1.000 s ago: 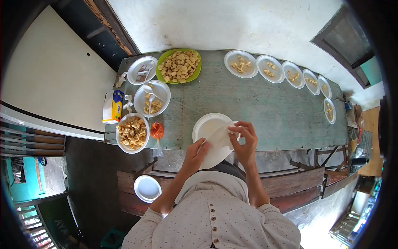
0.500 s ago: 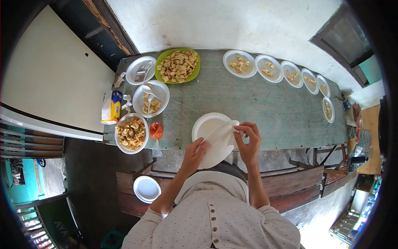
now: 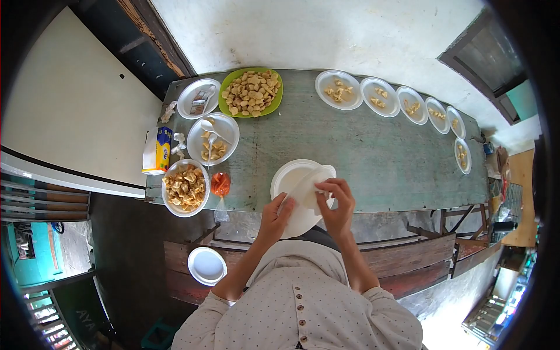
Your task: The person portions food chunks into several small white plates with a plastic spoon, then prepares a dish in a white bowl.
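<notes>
My left hand [image 3: 274, 220] is closed on the side of a white plate [image 3: 300, 220], held tilted in front of my body at the table's near edge. My right hand [image 3: 337, 205] has its fingers pinched over the plate's face at the upper right, on a thin white tissue-like piece; I cannot tell its exact kind. Behind the held plate, a white round plate [image 3: 281, 178] lies on the table, partly hidden by it. A knotted bag of orange-red sauce [image 3: 220, 184] lies to the left of my hands.
On the grey-green table [image 3: 361, 157], a green plate of fried pieces [image 3: 252, 93] stands at the back. To the left are a bowl of brown food [image 3: 185, 188], a plate with spoons [image 3: 224, 125] and a tissue pack [image 3: 156, 150]. Several portioned plates [image 3: 380, 97] line the right.
My right hand has moved left and slightly down across the held plate, from its upper right rim onto its face. My left hand keeps its hold.
</notes>
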`<action>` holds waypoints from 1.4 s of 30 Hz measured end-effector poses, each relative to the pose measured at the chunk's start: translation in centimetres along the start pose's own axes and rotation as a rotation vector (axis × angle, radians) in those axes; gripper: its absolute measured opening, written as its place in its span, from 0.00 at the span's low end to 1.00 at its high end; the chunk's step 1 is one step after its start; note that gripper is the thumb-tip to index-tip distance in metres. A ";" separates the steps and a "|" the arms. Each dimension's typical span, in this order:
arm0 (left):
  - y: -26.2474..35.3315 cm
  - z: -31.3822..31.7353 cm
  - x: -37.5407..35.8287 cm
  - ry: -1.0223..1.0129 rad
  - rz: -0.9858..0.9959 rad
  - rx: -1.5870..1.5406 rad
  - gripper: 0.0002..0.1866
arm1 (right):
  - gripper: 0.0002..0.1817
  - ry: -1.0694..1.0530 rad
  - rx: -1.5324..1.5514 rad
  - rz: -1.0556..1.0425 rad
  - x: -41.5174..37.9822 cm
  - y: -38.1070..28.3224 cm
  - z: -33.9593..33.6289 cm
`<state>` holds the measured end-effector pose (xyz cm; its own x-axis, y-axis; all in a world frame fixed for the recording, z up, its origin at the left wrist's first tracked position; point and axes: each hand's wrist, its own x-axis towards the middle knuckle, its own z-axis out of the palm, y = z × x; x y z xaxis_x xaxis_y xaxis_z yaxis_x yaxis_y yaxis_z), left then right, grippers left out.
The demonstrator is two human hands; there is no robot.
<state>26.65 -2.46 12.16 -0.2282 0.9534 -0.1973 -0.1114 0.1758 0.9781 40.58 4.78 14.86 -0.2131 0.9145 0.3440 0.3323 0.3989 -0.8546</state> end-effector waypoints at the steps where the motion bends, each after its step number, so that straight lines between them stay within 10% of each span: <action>1: -0.3 0.3 0.1 0.040 0.016 -0.050 0.13 | 0.11 -0.001 0.007 -0.031 -0.3 -0.4 0.5; 11: -0.6 -0.5 1.1 0.199 -0.056 -0.297 0.15 | 0.13 -0.264 0.031 -0.116 -1.8 -0.9 1.1; 21: 0.0 0.6 1.0 0.102 -0.147 -0.470 0.17 | 0.12 0.222 -0.080 0.012 1.5 1.1 -1.4; 33: -0.8 0.5 1.2 0.118 -0.141 -0.573 0.16 | 0.16 -0.330 -0.005 -0.334 -4.2 -0.7 1.8; 42: -1.4 -0.9 1.1 0.215 -0.105 -0.587 0.18 | 0.11 0.127 -0.034 -0.057 0.5 1.4 -0.9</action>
<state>25.68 -1.92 10.56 -0.3699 0.8569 -0.3591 -0.6415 0.0440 0.7659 41.76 5.82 14.19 -0.1150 0.8904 0.4404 0.3546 0.4510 -0.8191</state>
